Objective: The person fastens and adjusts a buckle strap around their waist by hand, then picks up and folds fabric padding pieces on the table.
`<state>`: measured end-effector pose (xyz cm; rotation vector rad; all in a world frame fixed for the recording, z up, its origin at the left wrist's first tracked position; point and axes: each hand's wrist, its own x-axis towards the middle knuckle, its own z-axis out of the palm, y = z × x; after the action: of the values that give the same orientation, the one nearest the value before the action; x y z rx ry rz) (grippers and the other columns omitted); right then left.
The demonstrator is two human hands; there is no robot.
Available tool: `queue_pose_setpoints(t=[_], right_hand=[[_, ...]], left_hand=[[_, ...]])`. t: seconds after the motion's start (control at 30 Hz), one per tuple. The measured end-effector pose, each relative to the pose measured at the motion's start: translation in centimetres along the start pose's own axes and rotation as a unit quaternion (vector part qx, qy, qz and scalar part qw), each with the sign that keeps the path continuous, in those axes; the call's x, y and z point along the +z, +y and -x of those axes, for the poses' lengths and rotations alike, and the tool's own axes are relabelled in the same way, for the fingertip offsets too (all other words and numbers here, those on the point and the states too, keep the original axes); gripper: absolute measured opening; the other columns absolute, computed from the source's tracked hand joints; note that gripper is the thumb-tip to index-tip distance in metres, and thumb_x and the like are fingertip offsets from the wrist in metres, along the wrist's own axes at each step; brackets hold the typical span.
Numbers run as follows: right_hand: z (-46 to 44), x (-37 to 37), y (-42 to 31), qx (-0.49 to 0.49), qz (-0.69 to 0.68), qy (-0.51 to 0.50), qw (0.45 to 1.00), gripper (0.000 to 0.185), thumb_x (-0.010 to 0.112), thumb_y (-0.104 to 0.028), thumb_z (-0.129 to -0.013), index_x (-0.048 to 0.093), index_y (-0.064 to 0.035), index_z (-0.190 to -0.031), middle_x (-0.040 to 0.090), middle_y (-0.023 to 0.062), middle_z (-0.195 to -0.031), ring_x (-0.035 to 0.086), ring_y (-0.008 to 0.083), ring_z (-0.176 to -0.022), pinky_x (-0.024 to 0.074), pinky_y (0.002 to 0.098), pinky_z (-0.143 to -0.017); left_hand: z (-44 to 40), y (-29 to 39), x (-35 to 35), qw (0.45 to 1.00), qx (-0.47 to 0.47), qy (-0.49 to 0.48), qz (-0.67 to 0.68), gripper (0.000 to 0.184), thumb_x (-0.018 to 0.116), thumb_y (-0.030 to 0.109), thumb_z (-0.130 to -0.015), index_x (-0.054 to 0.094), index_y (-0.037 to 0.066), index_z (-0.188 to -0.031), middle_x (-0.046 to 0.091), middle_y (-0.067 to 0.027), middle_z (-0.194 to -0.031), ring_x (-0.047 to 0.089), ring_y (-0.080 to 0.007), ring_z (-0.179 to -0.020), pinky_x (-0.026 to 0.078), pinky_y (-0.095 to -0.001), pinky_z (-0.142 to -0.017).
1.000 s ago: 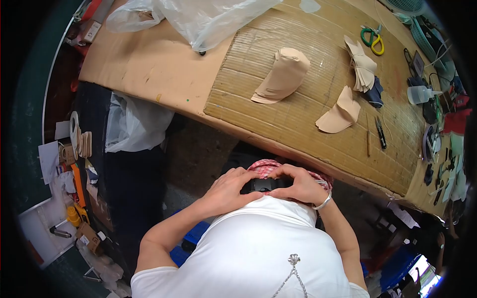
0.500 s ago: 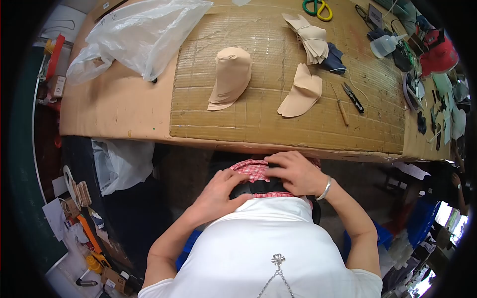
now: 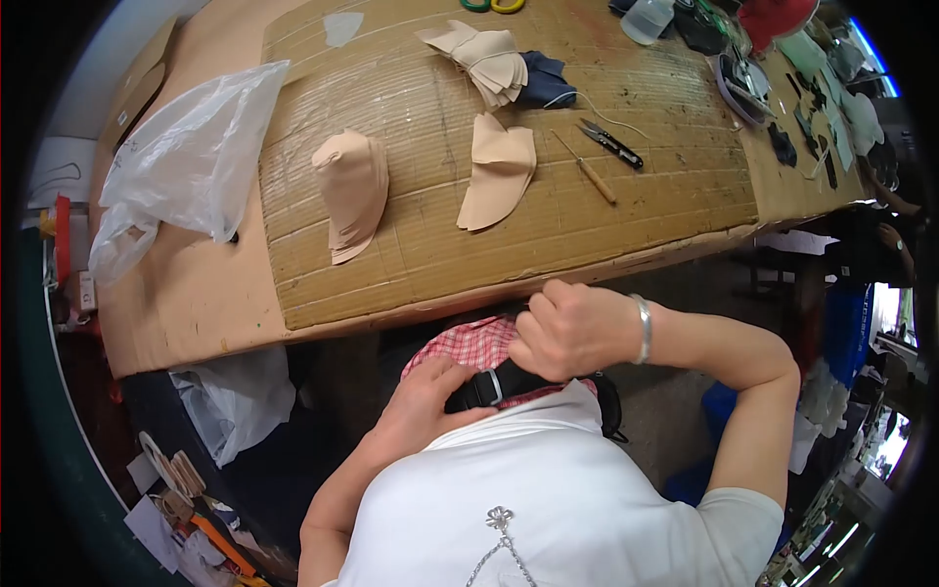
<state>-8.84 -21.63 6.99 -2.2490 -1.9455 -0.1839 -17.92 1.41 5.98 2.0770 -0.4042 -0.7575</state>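
The right grip (image 3: 567,335), loosely spread over the belt (image 3: 515,381) a moment ago, is now curled into a fist right of the buckle (image 3: 483,389). The view turns, leaving the scissors (image 3: 506,6) farther left, cut off at the far edge.

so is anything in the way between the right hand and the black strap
Nothing visible: the right hand, curled, is right at the strap. The left hand holds the strap off to one side, and the table edge lies beyond both. What the right hand grips, if anything, is hidden.
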Motion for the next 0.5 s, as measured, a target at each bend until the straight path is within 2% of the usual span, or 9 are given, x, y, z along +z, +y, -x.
queue_pose_setpoints(t=[0.03, 0.27, 0.33, 0.4, 0.47, 0.5], right_hand=[[0.1, -1.0, -0.2, -0.004, 0.011, 0.000, 1.000, 0.020, 0.057, -0.020, -0.064, 0.042, -0.0097, -0.055, 0.043, 0.0013, -0.050, 0.047, 0.0135, -0.045, 0.0336, 0.0273, -0.042], [3.1, 1.9, -0.9, 0.047, -0.028, 0.032, 0.998, 0.021, 0.056, -0.020, -0.064, 0.039, -0.0120, -0.056, 0.039, -0.0002, -0.050, 0.045, 0.0132, -0.044, 0.0338, 0.0263, -0.041], [4.0, 2.5, -1.1, 0.068, -0.007, 0.039, 0.997, 0.022, 0.058, -0.021, -0.063, 0.039, -0.0128, -0.056, 0.034, -0.0011, -0.050, 0.041, 0.0124, -0.044, 0.0307, 0.0255, -0.042], [4.6, 2.9, -1.8, 0.094, -0.016, 0.040, 0.995, 0.020, 0.057, -0.020, -0.064, 0.040, -0.0127, -0.058, 0.035, -0.0005, -0.053, 0.042, 0.0128, -0.046, 0.0332, 0.0258, -0.044], [4.9, 3.1, -2.5, 0.171, -0.098, 0.033, 0.980, 0.012, 0.061, -0.016, -0.067, 0.050, -0.0105, -0.070, 0.047, 0.0028, -0.062, 0.050, 0.0169, -0.056, 0.0401, 0.0281, -0.052], [5.3, 3.1, -2.7, 0.175, -0.095, 0.033, 0.979, 0.012, 0.061, -0.016, -0.067, 0.050, -0.0105, -0.070, 0.047, 0.0028, -0.062, 0.050, 0.0169, -0.056, 0.0401, 0.0281, -0.052]], left_hand=[[0.1, 0.3, 0.1, 0.999, 0.038, 0.034, 0.001, 0.044, 0.078, 0.026, -0.068, 0.062, -0.001, -0.099, 0.058, -0.0143, -0.085, 0.057, -0.0288, -0.084, 0.046, -0.0356, -0.072], [0.1, 0.3, 0.6, 0.993, 0.050, 0.078, -0.069, 0.044, 0.079, 0.027, -0.066, 0.064, -0.001, -0.096, 0.060, -0.0121, -0.079, 0.059, -0.0272, -0.073, 0.048, -0.0359, -0.066], [-0.1, 0.4, 0.9, 0.994, 0.050, 0.084, -0.049, 0.043, 0.079, 0.028, -0.066, 0.064, -0.001, -0.094, 0.060, -0.0125, -0.078, 0.059, -0.0275, -0.073, 0.048, -0.0357, -0.065], [-0.3, 0.5, 0.8, 0.995, 0.042, 0.068, -0.053, 0.042, 0.078, 0.029, -0.067, 0.064, -0.001, -0.094, 0.059, -0.0126, -0.078, 0.059, -0.0276, -0.075, 0.049, -0.0362, -0.067], [-0.5, 0.5, 0.7, 0.997, -0.018, 0.022, -0.065, 0.042, 0.079, 0.027, -0.067, 0.064, -0.001, -0.095, 0.061, -0.0140, -0.083, 0.061, -0.0275, -0.079, 0.049, -0.0347, -0.072], [-0.6, 0.1, 0.7, 0.997, -0.015, 0.020, -0.067, 0.042, 0.079, 0.027, -0.067, 0.064, -0.001, -0.095, 0.061, -0.0140, -0.083, 0.061, -0.0275, -0.079, 0.049, -0.0347, -0.072]])
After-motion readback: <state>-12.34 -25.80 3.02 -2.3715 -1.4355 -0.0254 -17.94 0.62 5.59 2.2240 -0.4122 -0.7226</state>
